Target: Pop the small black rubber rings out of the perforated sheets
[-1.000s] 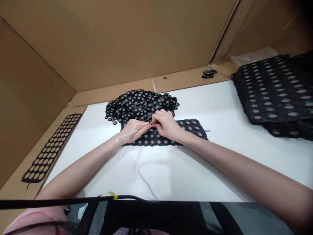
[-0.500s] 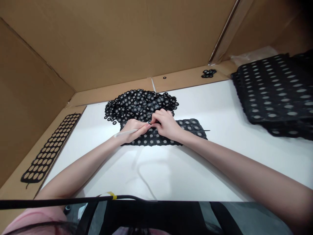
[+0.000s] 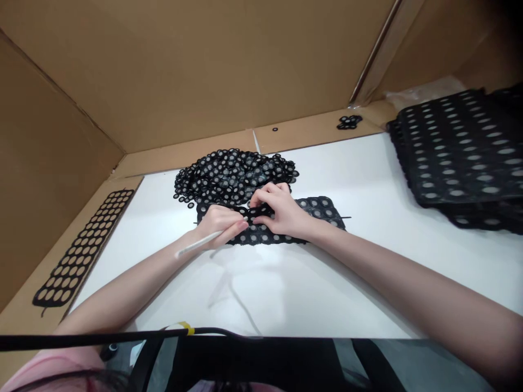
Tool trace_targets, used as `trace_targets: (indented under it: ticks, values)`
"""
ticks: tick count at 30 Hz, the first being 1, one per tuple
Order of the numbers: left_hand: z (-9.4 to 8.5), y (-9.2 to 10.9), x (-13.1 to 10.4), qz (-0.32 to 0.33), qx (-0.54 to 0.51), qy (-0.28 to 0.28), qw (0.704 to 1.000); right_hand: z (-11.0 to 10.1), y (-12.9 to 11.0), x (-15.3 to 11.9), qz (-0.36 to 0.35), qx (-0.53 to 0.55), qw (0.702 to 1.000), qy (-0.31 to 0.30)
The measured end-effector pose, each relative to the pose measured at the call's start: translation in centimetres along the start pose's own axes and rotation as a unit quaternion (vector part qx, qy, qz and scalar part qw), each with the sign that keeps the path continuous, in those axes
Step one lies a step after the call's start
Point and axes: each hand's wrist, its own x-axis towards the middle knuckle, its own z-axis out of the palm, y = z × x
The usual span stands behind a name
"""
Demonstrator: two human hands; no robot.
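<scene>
A black sheet with rows of round pale-centred pieces (image 3: 318, 209) lies on the white table under both hands. My left hand (image 3: 224, 223) is closed round a thin white stick (image 3: 196, 245), whose tip end is near the sheet's middle. My right hand (image 3: 278, 209) rests over the sheet just to the right, its thumb and forefinger apart, with a dark part of the sheet between them. Whether it grips that part is too small to tell. Behind the hands sits a heap of small black rings with pale centres (image 3: 229, 174).
A stack of black dotted sheets (image 3: 457, 147) stands at the right. An emptied black lattice sheet (image 3: 84, 247) lies on cardboard at the left. A few rings (image 3: 349, 122) lie at the back. Cardboard walls enclose the table; a black cable (image 3: 102, 338) crosses in front.
My left hand has moved slightly left and down, with the stick tilted more steeply. The fingers of my right hand have spread apart, and the two hands are a little further from each other.
</scene>
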Motion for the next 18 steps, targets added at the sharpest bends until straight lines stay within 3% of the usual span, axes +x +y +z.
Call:
trace_targets:
  ticks: [6,14,18]
  values:
    - [-0.16,-0.35,-0.11,-0.049,-0.053,-0.055,0.996,-0.26,-0.36,0.18,0.028,0.028,0.999,-0.006]
    - [-0.07,-0.26,-0.02,-0.048,-0.025,-0.06,0.997,-0.18,-0.45,0.3,0.037,0.032,0.999,-0.009]
    - [-0.15,-0.26,0.04,-0.084,-0.027,-0.086,0.992,-0.08,-0.47,0.27,0.034,0.032,0.999,-0.011]
